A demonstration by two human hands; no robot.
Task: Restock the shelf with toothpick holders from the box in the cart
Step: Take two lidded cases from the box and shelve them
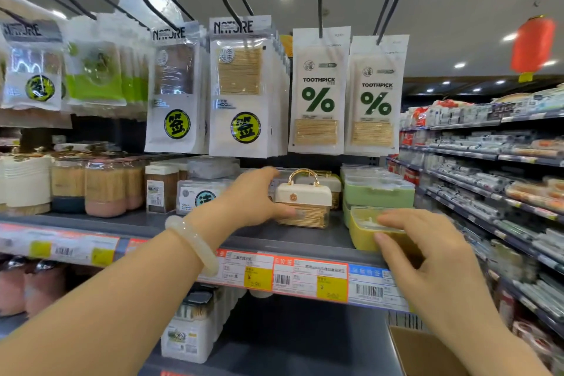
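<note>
Shop aisle, ceiling lights, toothpick packs [317,91] hanging above grey shelf [293,238]. Left hand [253,195] cupped round cream toothpick holder [303,201] with gold handle, standing on shelf. Right hand [427,250] grips yellow-green holder [366,230] at shelf front, fingers over lid. Both likely light, rigid plastic, slick; hold by sides. Cardboard box [424,351] below right.

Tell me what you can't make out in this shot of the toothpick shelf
- Head view: cardboard box, cut off by the bottom edge; its contents are unseen.
- Price tags on the shelf edge: print too blurred to read.
- Yellow-green holder: its right part is hidden under the right hand.
- Handled toothpick holder: its left side is covered by the left hand.
</note>
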